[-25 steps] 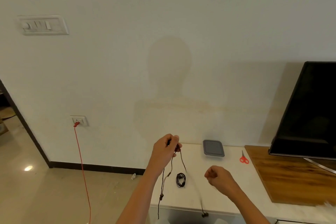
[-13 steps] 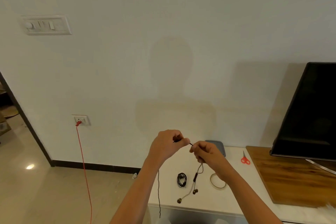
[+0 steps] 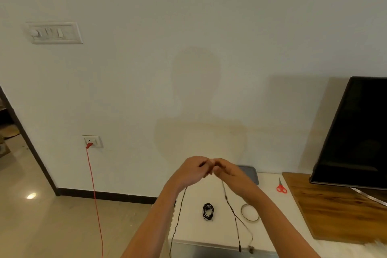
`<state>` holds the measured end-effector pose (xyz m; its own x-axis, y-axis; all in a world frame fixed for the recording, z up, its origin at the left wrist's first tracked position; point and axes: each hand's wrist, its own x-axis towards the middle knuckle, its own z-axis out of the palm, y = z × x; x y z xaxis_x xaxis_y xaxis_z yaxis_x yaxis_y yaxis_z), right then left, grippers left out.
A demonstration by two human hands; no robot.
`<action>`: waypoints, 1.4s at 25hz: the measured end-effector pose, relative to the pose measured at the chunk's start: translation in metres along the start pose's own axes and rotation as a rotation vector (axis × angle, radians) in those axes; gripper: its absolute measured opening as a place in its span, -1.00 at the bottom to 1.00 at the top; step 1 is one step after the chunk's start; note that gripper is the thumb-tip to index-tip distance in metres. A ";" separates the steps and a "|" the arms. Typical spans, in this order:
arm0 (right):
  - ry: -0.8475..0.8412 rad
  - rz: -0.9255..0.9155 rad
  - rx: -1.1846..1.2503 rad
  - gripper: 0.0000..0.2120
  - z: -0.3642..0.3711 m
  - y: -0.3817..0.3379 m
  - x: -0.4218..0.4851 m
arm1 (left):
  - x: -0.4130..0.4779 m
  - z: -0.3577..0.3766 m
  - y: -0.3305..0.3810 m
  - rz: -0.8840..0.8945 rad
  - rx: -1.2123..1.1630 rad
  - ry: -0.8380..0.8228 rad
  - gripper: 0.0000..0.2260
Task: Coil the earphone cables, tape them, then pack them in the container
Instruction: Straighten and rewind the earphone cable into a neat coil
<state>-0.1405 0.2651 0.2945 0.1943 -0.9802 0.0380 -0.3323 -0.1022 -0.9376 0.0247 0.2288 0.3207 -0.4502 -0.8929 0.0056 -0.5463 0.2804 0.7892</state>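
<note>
- One loose earphone cable (image 3: 227, 199) hangs in the air above the coiled bundle (image 3: 208, 211) on the white table (image 3: 192, 228). One strand drops to the left of the bundle and past the table's front edge. The other falls to the bundle's right and forks towards the earbuds low down.
- Both hands meet knuckle to knuckle above and behind the bundle. The left hand (image 3: 193, 168) and the right hand (image 3: 228, 172) each have their fingers curled in and pinch the cable. The exact pinch point is too blurred to make out.
- This looks like the start of winding the second cable, since the bundle is already wound.
- To do it well, I'd keep one hand as a fixed anchor and let the other lay even loops the size of the bundle. The cable should stay lightly taut so the dangling strands don't twist, and the earbuds should come in last.
- A tape ring (image 3: 241, 212) lies flat just right of the bundle, handy for the next step.
- A grey container (image 3: 250, 174) sits behind and to the right of the bundle, partly hidden by the right hand, lid on.
- Red scissors (image 3: 281, 187) lie further right of the bundle.
</note>
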 end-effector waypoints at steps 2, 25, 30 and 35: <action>0.066 -0.052 0.048 -0.85 0.000 -0.009 0.004 | 0.003 0.004 0.005 0.015 -0.003 0.010 -0.63; 0.239 0.037 -0.114 -0.79 -0.044 -0.021 0.012 | -0.001 -0.017 0.016 -0.040 -0.298 0.158 -0.60; 0.279 -0.093 -0.215 -0.76 -0.024 -0.030 0.011 | 0.005 -0.006 0.026 -0.012 -0.250 0.154 -0.59; 0.547 0.049 -0.177 -0.84 -0.058 -0.017 0.010 | -0.003 -0.014 0.015 -0.033 -0.340 0.137 -0.61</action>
<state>-0.1866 0.2475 0.3307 -0.3155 -0.9247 0.2131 -0.4874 -0.0348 -0.8725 0.0275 0.2311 0.3409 -0.3244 -0.9450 0.0408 -0.2829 0.1381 0.9492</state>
